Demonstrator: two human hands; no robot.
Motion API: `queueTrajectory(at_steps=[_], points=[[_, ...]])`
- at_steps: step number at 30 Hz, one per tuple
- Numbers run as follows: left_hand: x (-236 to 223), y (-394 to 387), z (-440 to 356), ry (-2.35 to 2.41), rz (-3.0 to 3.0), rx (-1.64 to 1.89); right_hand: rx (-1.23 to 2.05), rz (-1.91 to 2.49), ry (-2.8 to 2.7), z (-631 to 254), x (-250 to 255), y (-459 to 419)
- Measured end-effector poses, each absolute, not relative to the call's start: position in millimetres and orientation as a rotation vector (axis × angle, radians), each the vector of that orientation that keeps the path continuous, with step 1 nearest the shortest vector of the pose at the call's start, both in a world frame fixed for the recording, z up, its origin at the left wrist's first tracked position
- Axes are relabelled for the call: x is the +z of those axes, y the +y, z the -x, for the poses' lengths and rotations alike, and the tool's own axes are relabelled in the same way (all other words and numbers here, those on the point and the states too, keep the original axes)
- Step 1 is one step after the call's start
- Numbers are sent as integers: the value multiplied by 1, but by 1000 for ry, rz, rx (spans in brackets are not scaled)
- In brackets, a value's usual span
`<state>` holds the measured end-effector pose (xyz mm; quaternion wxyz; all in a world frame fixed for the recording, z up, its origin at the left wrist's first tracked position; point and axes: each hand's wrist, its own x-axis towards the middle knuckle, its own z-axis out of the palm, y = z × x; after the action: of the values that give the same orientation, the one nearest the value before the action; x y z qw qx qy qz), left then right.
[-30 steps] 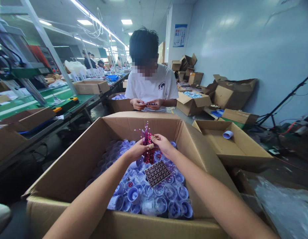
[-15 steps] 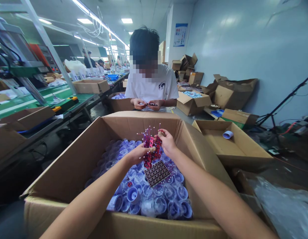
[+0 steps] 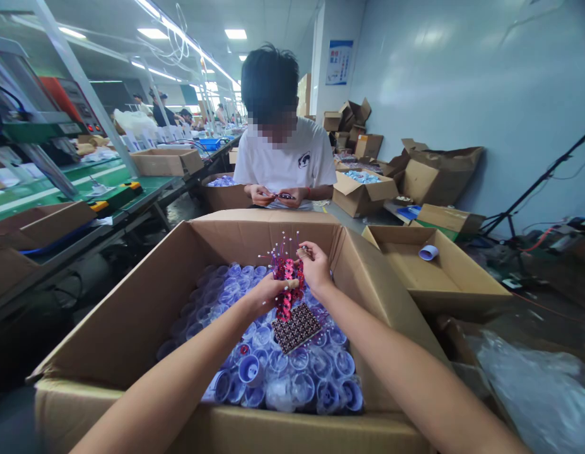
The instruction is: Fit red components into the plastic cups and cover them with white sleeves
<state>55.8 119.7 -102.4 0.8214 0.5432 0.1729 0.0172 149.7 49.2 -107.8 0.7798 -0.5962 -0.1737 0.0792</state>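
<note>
My left hand (image 3: pixel 269 291) is closed round a panel of red round circuit boards (image 3: pixel 285 296), with thin wires ending in white connectors sticking up from it. At the right edge of these boards, my right hand (image 3: pixel 315 268) is closed in a pinch; its fingertips hide whatever lies between them. Below both hands a dark panel of small round boards (image 3: pixel 296 329) rests on a layer of lilac plastic cups (image 3: pixel 250 370) in clear wrap. A single small red round board (image 3: pixel 245 349) lies among the cups. The large cardboard box (image 3: pixel 145 302) surrounds all of this.
Facing me beyond the box, a person in a white shirt (image 3: pixel 315 151) holds small boards in both hands. To the right stands a shallow carton (image 3: pixel 443 277) with one lilac cup (image 3: pixel 428 253). A green conveyor bench (image 3: pixel 154 189) runs along the left; plastic film (image 3: pixel 533 378) lies lower right.
The view has shifted slightly, moving the surroundings a little left. My right hand has come closer to the left one, covering more of the red boards' right side.
</note>
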Motion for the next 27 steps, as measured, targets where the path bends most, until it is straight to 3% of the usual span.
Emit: queueTrajectory(at_steps=[11, 18, 27], points=[[-95, 138, -60, 405, -1343, 287, -17, 1620, -322, -169, -112, 45], [-93, 139, -59, 379, -1368, 346, 504, 1411, -484, -149, -108, 49], [-98, 132, -60, 390, -1358, 328, 365, 1437, -551, -154, -118, 51]])
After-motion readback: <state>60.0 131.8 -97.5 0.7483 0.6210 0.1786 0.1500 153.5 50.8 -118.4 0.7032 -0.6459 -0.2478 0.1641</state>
